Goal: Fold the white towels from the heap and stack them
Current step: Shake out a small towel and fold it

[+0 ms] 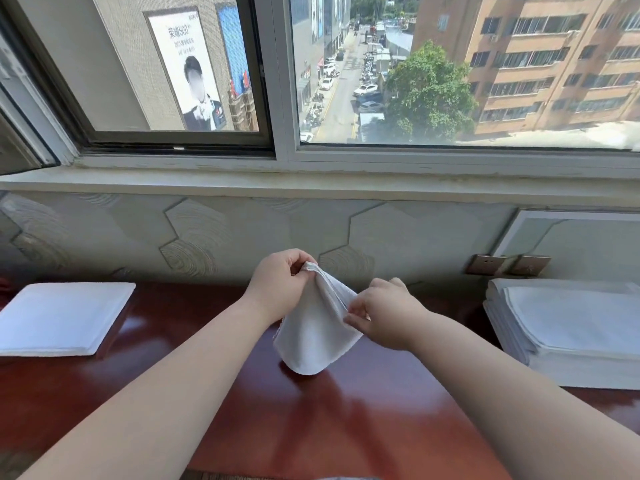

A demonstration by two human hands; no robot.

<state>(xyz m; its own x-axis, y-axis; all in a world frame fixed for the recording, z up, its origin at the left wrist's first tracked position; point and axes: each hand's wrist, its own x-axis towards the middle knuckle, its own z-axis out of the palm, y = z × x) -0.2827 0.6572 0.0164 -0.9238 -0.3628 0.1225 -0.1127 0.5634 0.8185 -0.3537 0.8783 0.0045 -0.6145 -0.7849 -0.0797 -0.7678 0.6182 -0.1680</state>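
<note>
- A sliding window (282, 81) fills the upper half, its left pane open.
- Outside, daylight falls on a street (341, 102) with parked cars, a tree (429, 91) and a brick building (536, 64).
- Below the pale sill (311, 183), the wall (242, 230) has hexagon-patterned panels and two sockets (485, 265).
- A glossy reddish-brown table (311, 427) reflects the light.

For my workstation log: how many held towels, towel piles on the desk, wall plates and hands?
Held towel: 1
Towel piles: 2, left pile and right pile
Wall plates: 2
Hands: 2, left hand and right hand
Total: 7
</note>
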